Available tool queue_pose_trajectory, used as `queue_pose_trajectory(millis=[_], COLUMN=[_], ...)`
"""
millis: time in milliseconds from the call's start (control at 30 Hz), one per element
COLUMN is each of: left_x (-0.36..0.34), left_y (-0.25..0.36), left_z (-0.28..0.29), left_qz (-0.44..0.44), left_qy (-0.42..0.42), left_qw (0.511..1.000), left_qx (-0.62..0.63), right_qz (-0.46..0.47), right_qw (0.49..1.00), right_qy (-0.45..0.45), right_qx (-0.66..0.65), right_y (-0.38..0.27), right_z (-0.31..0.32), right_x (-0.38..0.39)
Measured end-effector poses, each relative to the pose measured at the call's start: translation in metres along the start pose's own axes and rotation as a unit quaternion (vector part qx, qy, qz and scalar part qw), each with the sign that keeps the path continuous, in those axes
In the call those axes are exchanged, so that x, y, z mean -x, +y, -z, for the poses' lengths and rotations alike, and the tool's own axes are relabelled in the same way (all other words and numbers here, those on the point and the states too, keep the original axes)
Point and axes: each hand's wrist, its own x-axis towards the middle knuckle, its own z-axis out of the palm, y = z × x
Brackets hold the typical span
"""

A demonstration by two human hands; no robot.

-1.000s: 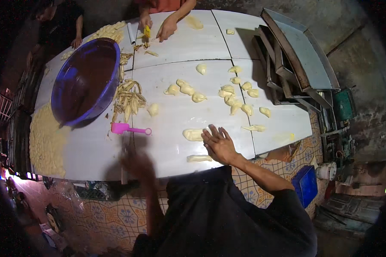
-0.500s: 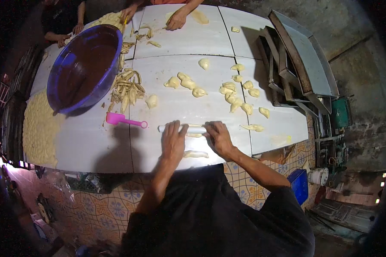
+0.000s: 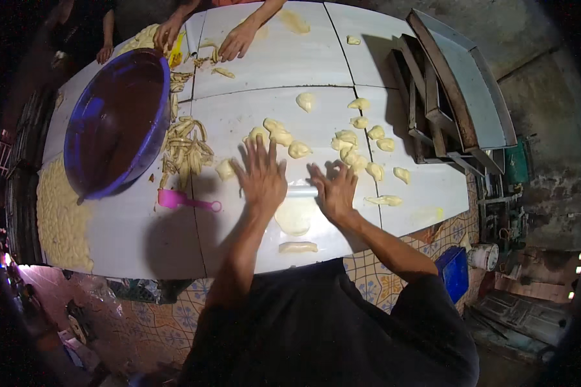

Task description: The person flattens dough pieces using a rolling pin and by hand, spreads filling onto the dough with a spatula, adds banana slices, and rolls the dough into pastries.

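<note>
A white rolling pin (image 3: 302, 192) lies crosswise on the white table in front of me. My left hand (image 3: 263, 180) rests on its left end, palm down, fingers stretched and spread. Over the right end is my right hand (image 3: 336, 193), also palm down, its fingers apart and slightly bent. Just nearer than the pin spreads a thin flattened sheet of dough (image 3: 294, 218). A rolled dough strip (image 3: 297, 247) sits close to the table's near edge. Beyond my hands are several pale dough lumps (image 3: 299, 149), with more dough lumps (image 3: 345, 139) to the right.
At left, a large blue tub (image 3: 164, 122) holds brown filling. Near it are sliced banana pieces (image 3: 187, 151), a pink scoop (image 3: 181, 200) and massed dough pieces (image 3: 61, 216). Metal trays (image 3: 471, 97) are stacked at right. Across the table, another person's hands (image 3: 237, 40) work.
The pin has moved slightly away from me and the dough under it is now a wide flat sheet. My fingers have stretched out forward. The co-worker's hand has shifted left.
</note>
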Motion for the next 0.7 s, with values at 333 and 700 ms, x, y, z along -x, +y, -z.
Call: queue_pose_trajectory(millis=[333,700], left_x=[0.005,0.221], left_y=[-0.010,-0.091], left_z=[0.041,0.028], left_qz=[-0.160,0.406], left_qy=[-0.101,0.147], left_qw=[0.945,0.868], left_qx=[0.267,0.244], right_qz=[0.006,0.268], right_qw=[0.962,0.944], right_qy=[0.069,-0.136], right_qx=[-0.263,-0.136], right_y=[-0.023,-0.265], right_z=[0.007,-0.098], right_x=[-0.077,-0.112])
